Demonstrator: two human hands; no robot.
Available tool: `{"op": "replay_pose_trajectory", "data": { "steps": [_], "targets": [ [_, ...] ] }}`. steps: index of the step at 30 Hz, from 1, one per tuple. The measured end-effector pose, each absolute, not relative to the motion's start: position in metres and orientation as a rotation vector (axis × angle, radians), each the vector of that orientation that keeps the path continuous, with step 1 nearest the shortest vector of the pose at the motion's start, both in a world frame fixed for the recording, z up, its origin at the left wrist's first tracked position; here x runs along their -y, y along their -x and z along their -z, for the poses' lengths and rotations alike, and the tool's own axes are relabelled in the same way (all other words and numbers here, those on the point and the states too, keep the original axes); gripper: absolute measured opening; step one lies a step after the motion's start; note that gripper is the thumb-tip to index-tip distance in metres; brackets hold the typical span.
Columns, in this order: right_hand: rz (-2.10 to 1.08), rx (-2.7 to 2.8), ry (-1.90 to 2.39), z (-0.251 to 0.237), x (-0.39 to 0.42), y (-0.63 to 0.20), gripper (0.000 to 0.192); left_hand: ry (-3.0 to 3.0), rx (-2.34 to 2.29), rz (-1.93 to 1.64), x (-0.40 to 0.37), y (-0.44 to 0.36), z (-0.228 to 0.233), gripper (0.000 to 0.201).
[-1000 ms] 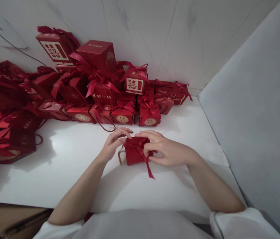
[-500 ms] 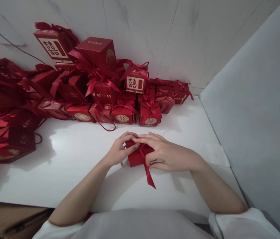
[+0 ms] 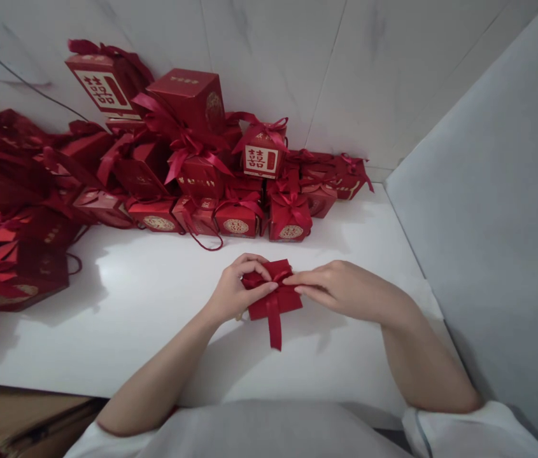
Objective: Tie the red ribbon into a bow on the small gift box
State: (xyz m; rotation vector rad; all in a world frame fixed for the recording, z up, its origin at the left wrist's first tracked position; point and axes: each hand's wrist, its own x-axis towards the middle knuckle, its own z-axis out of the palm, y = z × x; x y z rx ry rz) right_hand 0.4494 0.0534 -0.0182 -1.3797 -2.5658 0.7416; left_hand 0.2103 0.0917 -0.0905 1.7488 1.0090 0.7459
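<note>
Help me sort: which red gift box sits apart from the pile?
The small red gift box between both hands, ribbon trailing toward the person; the others crowd the wall.

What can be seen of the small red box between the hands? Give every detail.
The small red cardboard gift box sits on the white tabletop, in front of the pile of similar boxes. A red satin ribbon crosses its top, one tail trailing toward the person. The left hand grips its left side; the right hand's fingers pinch the ribbon at its top.

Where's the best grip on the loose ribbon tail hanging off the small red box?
Pinch the ribbon tail near its free end, coming from the near side. It lies flat on the white table, clear of both the left hand and right hand at the box.
</note>
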Motion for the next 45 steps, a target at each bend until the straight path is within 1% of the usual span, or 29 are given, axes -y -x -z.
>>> {"op": "replay_pose_trajectory", "data": {
  "steps": [5,9,16,21,24,27,32,35,41,45],
  "targets": [
    [-0.604,2.657,1.605,0.020,-0.041,-0.439,0.044,-1.753,-1.002,-0.741,-0.092,-0.210,0.089,0.018],
    [-0.702,2.645,1.664,0.020,-0.038,-0.436,0.057,-1.765,-0.960,-0.721,-0.093,-0.211,0.087,0.014],
    [-0.968,2.567,1.722,0.027,-0.061,-0.449,0.053,-1.799,-0.923,-0.697,-0.094,-0.211,0.088,0.011],
    [-1.043,2.541,1.726,0.034,-0.066,-0.450,0.056,-1.787,-0.876,-0.656,-0.097,-0.205,0.089,0.012],
    [-1.030,2.537,1.757,0.034,-0.062,-0.448,0.062,-1.781,-0.873,-0.654,-0.103,-0.197,0.086,0.018],
    [-1.050,2.571,1.691,0.031,-0.060,-0.448,0.072,-1.815,-0.845,-0.634,-0.109,-0.187,0.076,0.017],
    [-1.078,2.549,1.649,0.027,-0.057,-0.448,0.073,-1.925,-0.783,-0.494,-0.118,-0.172,0.066,0.019],
    [-1.071,2.543,1.659,0.028,-0.056,-0.448,0.076,-1.891,-0.827,-0.495,-0.122,-0.167,0.069,0.017],
    [-1.012,2.662,1.588,0.035,-0.055,-0.444,0.078,-1.575,-0.871,-0.611,-0.125,-0.167,0.077,0.033],
    [-0.974,2.663,1.581,0.038,-0.054,-0.440,0.077,-1.572,-0.726,-0.560,-0.126,-0.164,0.075,0.021]
  ]
}}
